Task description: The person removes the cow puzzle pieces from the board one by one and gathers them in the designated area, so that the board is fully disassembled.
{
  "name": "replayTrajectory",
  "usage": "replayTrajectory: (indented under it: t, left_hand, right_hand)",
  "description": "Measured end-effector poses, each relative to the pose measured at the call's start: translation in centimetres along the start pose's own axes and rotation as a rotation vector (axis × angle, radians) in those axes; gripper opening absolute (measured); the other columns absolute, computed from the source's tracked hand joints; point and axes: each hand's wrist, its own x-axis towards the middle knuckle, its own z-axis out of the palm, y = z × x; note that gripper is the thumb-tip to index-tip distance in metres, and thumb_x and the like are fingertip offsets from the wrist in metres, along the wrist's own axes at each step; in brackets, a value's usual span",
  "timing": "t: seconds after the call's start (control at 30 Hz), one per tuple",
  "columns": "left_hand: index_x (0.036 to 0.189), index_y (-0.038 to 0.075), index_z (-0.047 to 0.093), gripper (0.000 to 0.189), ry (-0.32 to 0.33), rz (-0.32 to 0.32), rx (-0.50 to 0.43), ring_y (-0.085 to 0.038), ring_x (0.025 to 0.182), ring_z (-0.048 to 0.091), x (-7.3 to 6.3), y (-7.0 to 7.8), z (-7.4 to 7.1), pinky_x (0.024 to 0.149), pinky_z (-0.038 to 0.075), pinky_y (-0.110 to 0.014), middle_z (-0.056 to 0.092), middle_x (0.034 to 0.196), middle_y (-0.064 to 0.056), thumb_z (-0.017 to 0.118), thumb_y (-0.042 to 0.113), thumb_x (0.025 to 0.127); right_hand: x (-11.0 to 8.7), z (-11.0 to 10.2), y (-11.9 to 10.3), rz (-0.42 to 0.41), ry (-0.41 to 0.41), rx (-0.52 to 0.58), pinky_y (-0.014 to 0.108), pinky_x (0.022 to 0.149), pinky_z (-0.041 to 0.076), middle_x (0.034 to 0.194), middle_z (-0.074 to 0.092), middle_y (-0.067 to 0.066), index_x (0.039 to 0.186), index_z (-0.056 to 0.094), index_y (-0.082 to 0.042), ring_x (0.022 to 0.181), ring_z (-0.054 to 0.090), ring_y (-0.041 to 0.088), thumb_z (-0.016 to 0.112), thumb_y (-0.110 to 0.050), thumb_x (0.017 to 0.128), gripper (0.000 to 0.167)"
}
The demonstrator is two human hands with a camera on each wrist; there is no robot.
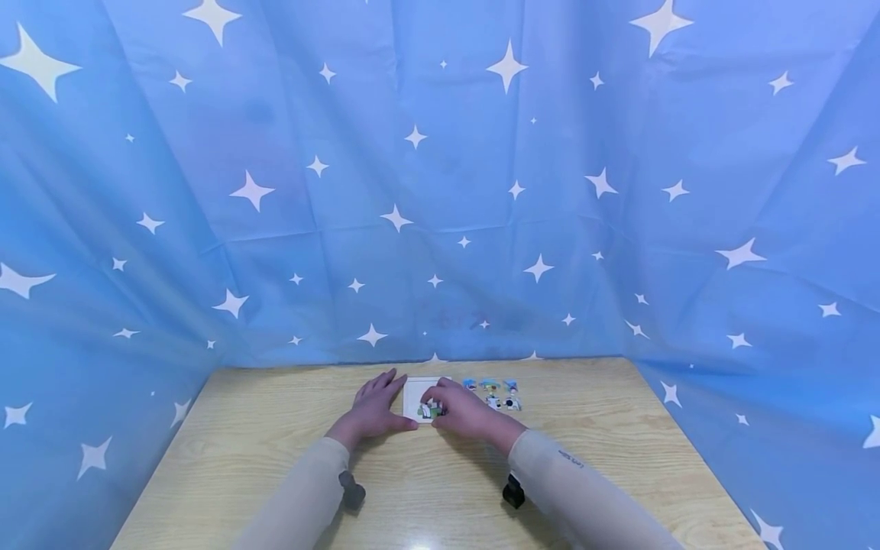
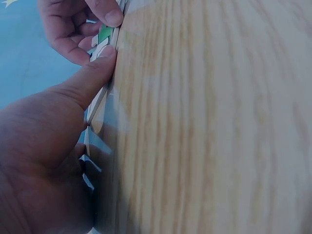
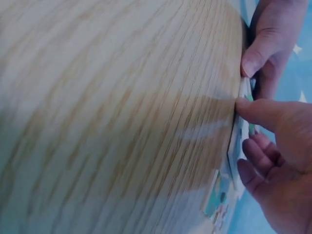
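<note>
A small pale square puzzle board (image 1: 411,391) lies on the table, with green and white puzzle pieces (image 1: 425,411) in its lower part. My left hand (image 1: 374,406) rests along the board's left side, its fingers stretched out and its thumb touching the near edge, as the left wrist view also shows the thumb (image 2: 100,68). From the right, my right hand (image 1: 464,409) reaches over the board. Its curled fingers (image 3: 258,156) and thumb hold a puzzle piece at the near edge, partly hidden by the hand.
Several loose puzzle pieces (image 1: 491,385) lie on the wooden table (image 1: 275,458), right of the board. A blue curtain with white stars (image 1: 467,191) hangs behind and at both sides. Dark wrist cameras (image 1: 513,490) sit under the sleeves.
</note>
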Motion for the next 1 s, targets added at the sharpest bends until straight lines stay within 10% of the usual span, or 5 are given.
replayTrajectory:
  t: [1.0]
  left_hand:
    - [0.173,0.016,0.040,0.113,0.004,0.005,0.020,-0.049,0.166,0.016,-0.1,0.0,0.1,0.132,0.010,-0.071,0.023,0.182,-0.017,0.088,0.067,0.084]
  right_hand:
    - [-2.7,-1.3,-0.2,-0.003,0.122,0.175,0.034,0.085,0.058,0.115,0.065,0.004,0.139,0.073,-0.007,0.102,0.066,0.023,0.079,-0.013,0.102,0.038]
